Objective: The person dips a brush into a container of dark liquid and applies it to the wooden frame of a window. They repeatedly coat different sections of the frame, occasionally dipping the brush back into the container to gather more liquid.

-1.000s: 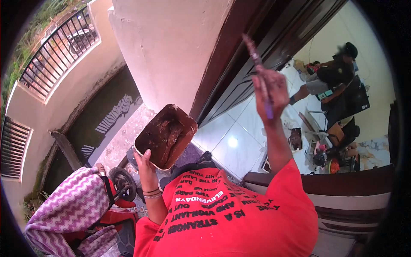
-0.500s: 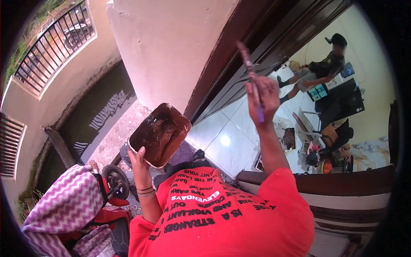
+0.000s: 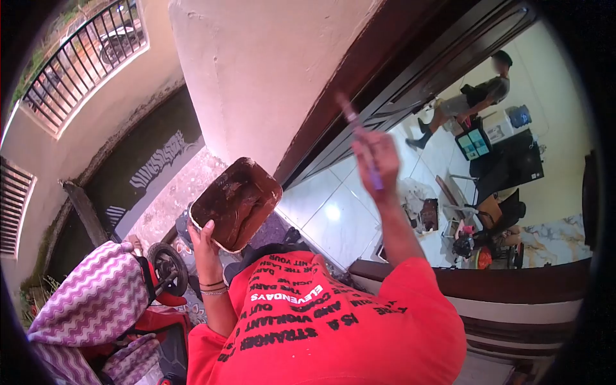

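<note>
My left hand point(image 3: 205, 247) grips the lower left rim of a rectangular tub point(image 3: 237, 204) coated inside with brown paint. The fingers behind the tub are hidden. Up and to the right, my right hand point(image 3: 378, 165) is closed around a paintbrush point(image 3: 364, 144) with a purple handle end. The brush points up and left, its blurred tip near the edge of the dark brown door frame point(image 3: 321, 131). Whether the tip touches the frame I cannot tell. A pale plastered wall point(image 3: 256, 70) stands beside the frame.
Inside the room at right, another person point(image 3: 481, 96) stands near a black table point(image 3: 507, 160). White floor tiles point(image 3: 333, 212) lie past the doorway. A motorbike wheel point(image 3: 168, 269) and a purple-white zigzag cloth point(image 3: 96, 295) are at lower left; a barred railing point(image 3: 83, 64) is at upper left.
My right hand and the brush have moved left, toward the frame's edge. The tub has shifted slightly left and down in view. Inside, the other person has moved and turned.
</note>
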`<state>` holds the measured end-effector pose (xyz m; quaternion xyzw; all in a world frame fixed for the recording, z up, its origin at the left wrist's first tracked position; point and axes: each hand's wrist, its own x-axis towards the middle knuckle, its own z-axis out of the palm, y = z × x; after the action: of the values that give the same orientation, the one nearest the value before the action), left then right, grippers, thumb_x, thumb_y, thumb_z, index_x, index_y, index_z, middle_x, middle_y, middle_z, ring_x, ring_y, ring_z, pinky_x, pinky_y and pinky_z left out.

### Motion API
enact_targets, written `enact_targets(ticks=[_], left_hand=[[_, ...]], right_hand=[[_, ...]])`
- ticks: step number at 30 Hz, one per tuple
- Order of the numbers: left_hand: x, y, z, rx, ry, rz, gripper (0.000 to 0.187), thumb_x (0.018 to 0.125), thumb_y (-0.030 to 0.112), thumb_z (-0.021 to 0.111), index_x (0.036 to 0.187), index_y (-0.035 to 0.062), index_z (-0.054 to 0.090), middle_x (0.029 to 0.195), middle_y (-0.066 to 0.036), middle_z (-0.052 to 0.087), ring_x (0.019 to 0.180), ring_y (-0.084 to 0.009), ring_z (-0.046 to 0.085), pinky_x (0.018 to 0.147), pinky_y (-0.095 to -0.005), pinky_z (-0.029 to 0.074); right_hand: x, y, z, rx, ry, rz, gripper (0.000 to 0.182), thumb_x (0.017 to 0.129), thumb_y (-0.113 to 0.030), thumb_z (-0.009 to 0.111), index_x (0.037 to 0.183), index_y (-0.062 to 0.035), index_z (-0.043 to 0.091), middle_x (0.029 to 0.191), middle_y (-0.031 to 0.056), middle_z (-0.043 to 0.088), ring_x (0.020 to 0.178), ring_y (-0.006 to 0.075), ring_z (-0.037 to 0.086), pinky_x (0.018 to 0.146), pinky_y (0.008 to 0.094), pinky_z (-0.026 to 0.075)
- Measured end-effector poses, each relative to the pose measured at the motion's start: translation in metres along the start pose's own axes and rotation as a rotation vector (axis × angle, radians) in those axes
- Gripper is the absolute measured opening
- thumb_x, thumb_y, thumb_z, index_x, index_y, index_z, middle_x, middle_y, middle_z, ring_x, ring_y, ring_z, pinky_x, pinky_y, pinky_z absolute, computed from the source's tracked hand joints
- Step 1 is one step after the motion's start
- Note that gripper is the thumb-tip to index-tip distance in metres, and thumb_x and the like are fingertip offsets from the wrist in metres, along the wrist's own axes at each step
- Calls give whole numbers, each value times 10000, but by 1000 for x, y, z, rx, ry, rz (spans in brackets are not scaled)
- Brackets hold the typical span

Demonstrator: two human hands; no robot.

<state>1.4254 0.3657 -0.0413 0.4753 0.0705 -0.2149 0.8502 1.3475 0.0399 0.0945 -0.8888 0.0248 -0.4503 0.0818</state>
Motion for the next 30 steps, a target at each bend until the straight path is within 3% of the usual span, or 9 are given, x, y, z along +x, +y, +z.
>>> enact_targets(ticks=[4, 7, 11, 14, 18, 20, 22, 28, 30], left_hand=[[2, 7, 11, 15, -11, -29, 624, 856, 163, 579, 1395, 80, 275, 1295, -76, 466, 1180, -200, 488, 987, -325, 398], [8, 1, 9, -21, -58, 29, 609, 857, 167, 580, 1385, 90, 286, 1277, -69, 478, 1162, -191, 503, 966, -320, 419], [12, -1, 8, -22, -35, 1, 610, 860, 176, 578, 1390, 112, 286, 1272, -61, 482, 1155, -183, 509, 929, -308, 448], [14, 0, 9, -9, -39, -37, 641, 858, 183, 579, 1410, 117, 258, 1288, -62, 473, 1169, -184, 498, 929, -310, 450], [15, 1, 10, -5, -52, -20, 679, 851, 198, 586, 1426, 111, 235, 1308, -74, 452, 1176, -192, 488, 942, -323, 437], [16, 0, 10, -22, -53, -14, 688, 848, 203, 589, 1429, 110, 232, 1312, -77, 446, 1180, -195, 483, 948, -327, 432], [15, -1, 11, -29, -49, -10, 686, 844, 207, 593, 1424, 107, 242, 1314, -81, 441, 1187, -202, 473, 955, -337, 424], [14, -14, -3, -40, -21, -28, 675, 839, 188, 602, 1412, 97, 256, 1304, -77, 446, 1184, -196, 468, 968, -326, 411], [6, -10, -1, -34, 12, -32, 659, 841, 178, 601, 1404, 93, 270, 1303, -77, 446, 1189, -195, 462, 986, -317, 393]], right_hand=[[65, -13, -48, -232, 219, -197, 310, 731, 32, 701, 1029, -43, 654, 836, 93, 612, 756, 244, 581, 675, 343, 489], [49, -23, -40, -141, 48, -46, 187, 774, -8, 683, 958, -16, 653, 902, 107, 657, 793, 253, 603, 705, 340, 486], [-4, -27, 4, 49, -331, 7, 180, 750, -63, 704, 923, -32, 668, 819, 113, 641, 738, 281, 605, 647, 350, 500], [9, -25, 7, -36, -343, 75, 176, 763, -73, 693, 937, -47, 672, 826, 113, 644, 735, 278, 604, 652, 355, 499], [86, -26, -48, -186, 85, -146, 138, 769, -51, 685, 904, -27, 665, 866, 86, 665, 750, 249, 605, 653, 342, 493], [106, -40, -66, -188, 285, -88, 120, 784, -31, 675, 902, -13, 662, 864, 80, 667, 766, 236, 615, 655, 329, 499], [107, -41, -64, -147, 262, -129, 103, 782, -31, 671, 884, -15, 664, 854, 84, 665, 747, 232, 609, 642, 334, 497], [16, -59, 7, 206, -279, -91, 111, 763, -90, 704, 863, -59, 667, 844, 75, 664, 701, 243, 595, 598, 345, 477], [-22, -80, 30, 394, -483, 83, 134, 772, -125, 704, 883, -63, 662, 818, 84, 651, 709, 252, 600, 620, 352, 483]])
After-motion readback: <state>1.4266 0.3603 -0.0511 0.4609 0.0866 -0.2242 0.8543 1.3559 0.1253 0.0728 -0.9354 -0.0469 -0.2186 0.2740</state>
